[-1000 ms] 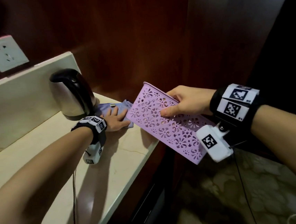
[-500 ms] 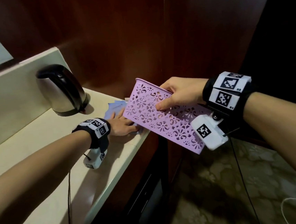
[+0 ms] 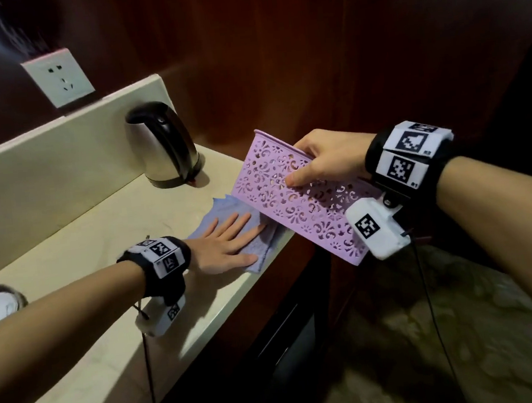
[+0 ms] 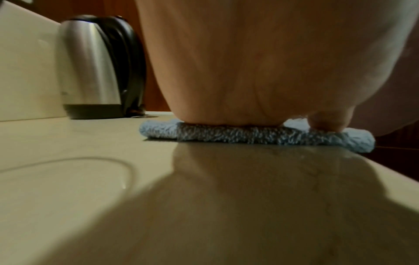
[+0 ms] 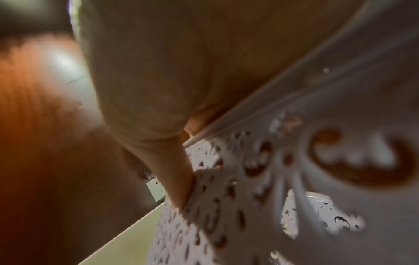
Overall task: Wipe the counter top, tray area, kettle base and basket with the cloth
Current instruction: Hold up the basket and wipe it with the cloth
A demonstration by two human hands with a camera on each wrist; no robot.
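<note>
My left hand (image 3: 229, 242) lies flat, fingers straight, pressing a folded blue cloth (image 3: 220, 213) onto the cream counter top (image 3: 99, 237) near its right end and front edge. The left wrist view shows the palm (image 4: 249, 71) on the cloth (image 4: 226, 136). My right hand (image 3: 326, 161) grips the rim of a lilac cut-out plastic basket (image 3: 294, 205), thumb on the outer wall, holding it tilted in the air off the counter's right end. In the right wrist view the thumb (image 5: 176, 175) presses the basket wall (image 5: 294, 179). A steel and black kettle (image 3: 161, 144) stands at the back corner.
A white wall socket (image 3: 59, 78) sits above the cream backsplash (image 3: 43, 164). Dark wood panels close the back and right. A wrist-camera cable (image 3: 147, 359) hangs over the counter's front edge. Patterned floor (image 3: 433, 331) lies below the basket.
My left hand slid the cloth from beside the kettle toward the counter's front right edge and now lies flatter on it. My right hand keeps the basket raised.
</note>
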